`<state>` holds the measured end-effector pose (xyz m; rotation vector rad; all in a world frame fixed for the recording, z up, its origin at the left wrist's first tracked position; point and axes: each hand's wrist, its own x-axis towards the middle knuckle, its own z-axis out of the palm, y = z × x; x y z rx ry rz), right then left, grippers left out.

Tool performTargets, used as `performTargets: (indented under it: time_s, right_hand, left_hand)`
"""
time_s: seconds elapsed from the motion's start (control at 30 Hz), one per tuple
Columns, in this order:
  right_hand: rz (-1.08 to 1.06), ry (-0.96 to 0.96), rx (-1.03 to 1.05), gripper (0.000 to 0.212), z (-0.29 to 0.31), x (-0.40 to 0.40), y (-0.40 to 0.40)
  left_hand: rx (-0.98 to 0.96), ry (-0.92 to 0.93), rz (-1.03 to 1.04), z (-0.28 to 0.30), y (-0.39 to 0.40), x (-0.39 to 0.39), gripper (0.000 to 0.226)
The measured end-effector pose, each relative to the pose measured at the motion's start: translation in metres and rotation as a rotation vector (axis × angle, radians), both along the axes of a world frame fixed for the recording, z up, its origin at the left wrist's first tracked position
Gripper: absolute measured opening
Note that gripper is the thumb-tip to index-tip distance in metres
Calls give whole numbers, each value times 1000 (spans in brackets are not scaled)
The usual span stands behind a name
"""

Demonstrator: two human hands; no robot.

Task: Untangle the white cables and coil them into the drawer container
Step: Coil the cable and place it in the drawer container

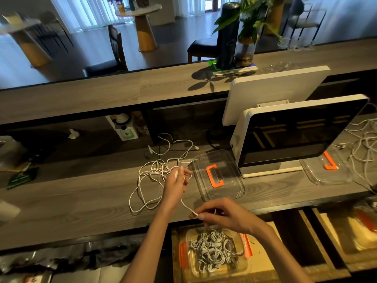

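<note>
Grey wood-grain worktop (pixel 85 201) carries a white point-of-sale monitor (pixel 302 133) at the right, with a clear lid with an orange handle (pixel 217 176) just beside its base. Below the front edge, an open drawer holds a clear container (pixel 216 252) of coiled white cables. A loose white cable tangle (pixel 151 176) lies mid-worktop. Left hand (pixel 177 182) grips one strand above it; right hand (pixel 222 216) pinches that strand above the container.
</note>
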<state>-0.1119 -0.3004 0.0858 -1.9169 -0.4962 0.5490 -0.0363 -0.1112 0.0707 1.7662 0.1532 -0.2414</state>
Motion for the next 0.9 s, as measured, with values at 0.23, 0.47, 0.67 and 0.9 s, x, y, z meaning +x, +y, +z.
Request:
performTargets:
  time_s: [0.23,0.47,0.67,0.9]
  right_hand:
    - [-345,-126,163,23,-5,19,1]
    - [-582,-198,183,29,-18,28,3]
    - [-574,-161,122,34,-23,32,-7]
    - [-597,-119,69,19,-33,29,-26]
  left_hand:
    - [-42,312,-406,12,-4,-12,67]
    - [-223,337,-776,19,3,-24,68]
    - [-222,187,-547,19,13,-22,51]
    - [-292,-14,-24,16,31,-14,52]
